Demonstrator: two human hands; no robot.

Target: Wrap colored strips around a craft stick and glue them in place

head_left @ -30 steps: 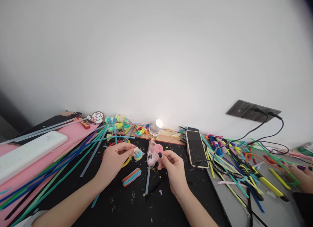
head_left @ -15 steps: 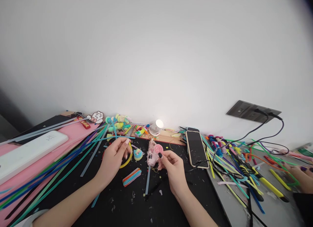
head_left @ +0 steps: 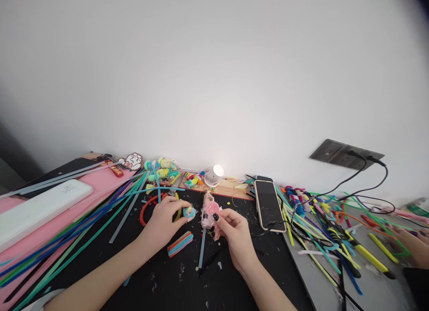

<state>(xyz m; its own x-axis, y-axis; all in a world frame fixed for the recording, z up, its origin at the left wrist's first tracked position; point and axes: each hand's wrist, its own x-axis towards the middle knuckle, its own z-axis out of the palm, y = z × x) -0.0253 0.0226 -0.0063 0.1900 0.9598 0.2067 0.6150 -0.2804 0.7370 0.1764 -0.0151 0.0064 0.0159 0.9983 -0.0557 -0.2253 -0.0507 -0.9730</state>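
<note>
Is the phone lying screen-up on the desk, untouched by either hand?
Yes: the phone lies flat, dark screen up, right of the right hand, and neither that nor the left hand touches it.

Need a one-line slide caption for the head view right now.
Left hand pinches a small multicoloured coil piece beside the pink glue gun that the right hand touches, on a black mat.

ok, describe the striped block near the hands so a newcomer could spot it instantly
Start at the black mat in the middle of the desk, between the pink sheet and the grey board. Just in front of the left hand, left of the glue stick, lies the striped block. Unlike the long loose strips around it, it is short and stacked in orange, blue and pink layers.
</note>
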